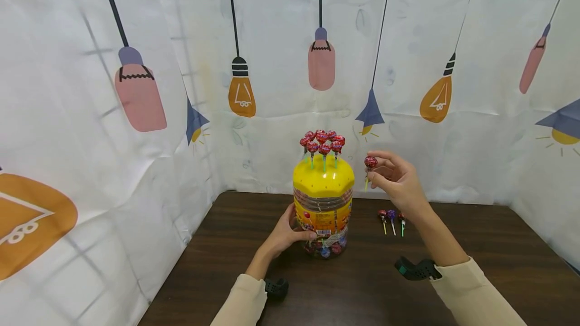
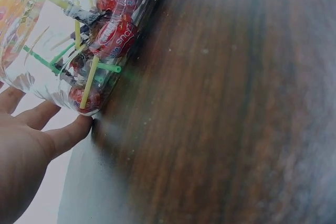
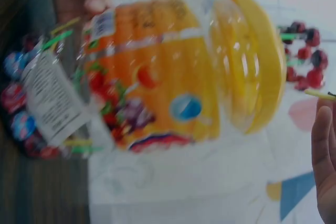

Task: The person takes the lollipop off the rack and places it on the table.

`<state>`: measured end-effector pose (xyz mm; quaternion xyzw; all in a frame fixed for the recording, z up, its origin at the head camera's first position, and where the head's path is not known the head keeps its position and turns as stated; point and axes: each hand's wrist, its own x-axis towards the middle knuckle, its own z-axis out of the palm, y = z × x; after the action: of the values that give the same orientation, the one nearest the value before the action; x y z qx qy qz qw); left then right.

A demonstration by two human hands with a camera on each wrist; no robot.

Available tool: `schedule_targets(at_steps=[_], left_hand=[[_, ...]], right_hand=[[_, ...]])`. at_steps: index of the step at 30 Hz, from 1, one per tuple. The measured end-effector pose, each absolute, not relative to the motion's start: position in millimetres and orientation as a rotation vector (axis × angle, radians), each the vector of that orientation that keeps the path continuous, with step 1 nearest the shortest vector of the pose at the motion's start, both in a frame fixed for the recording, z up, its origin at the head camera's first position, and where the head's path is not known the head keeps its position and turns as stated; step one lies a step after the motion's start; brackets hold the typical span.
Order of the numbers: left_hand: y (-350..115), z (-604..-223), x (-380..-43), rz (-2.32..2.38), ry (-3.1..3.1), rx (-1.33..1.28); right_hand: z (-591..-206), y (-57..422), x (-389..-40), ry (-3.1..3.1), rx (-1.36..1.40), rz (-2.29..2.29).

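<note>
A clear plastic candy jar (image 1: 322,218) with an orange label and a yellow lid (image 1: 322,184) stands upright on the table. Several red-wrapped lollipops (image 1: 324,149) stick up from the lid, sticks down. My left hand (image 1: 286,233) grips the jar's lower left side, thumb across the front and fingers round the side. To the right of the lid, my right hand (image 1: 401,185) pinches a red lollipop (image 1: 370,162) in the air, its yellow stick pointing down. Wrapped lollipops (image 2: 114,36) show through the jar's base in the left wrist view.
Three lollipops (image 1: 391,217) lie on the dark wooden table (image 1: 358,286) to the right of the jar, below the right hand. A white curtain (image 1: 281,155) printed with lamps hangs behind the table and along its left side.
</note>
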<state>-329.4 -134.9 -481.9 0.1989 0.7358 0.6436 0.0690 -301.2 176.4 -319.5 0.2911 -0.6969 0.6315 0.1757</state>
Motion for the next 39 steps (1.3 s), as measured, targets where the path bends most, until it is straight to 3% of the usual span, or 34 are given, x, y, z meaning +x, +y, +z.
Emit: schedule_targets(at_steps=[18,39], left_hand=[[-135.7,-482.8,-329.4,1.913,2.261,0.585],[-134.9,-482.0,-329.8,1.931,2.234,0.6]], right_hand=[[-371.8,235.9,-303.4,-2.024,0.733,1.934],[-445.9,307.1,-341.2,-2.342,0.476,1.852]])
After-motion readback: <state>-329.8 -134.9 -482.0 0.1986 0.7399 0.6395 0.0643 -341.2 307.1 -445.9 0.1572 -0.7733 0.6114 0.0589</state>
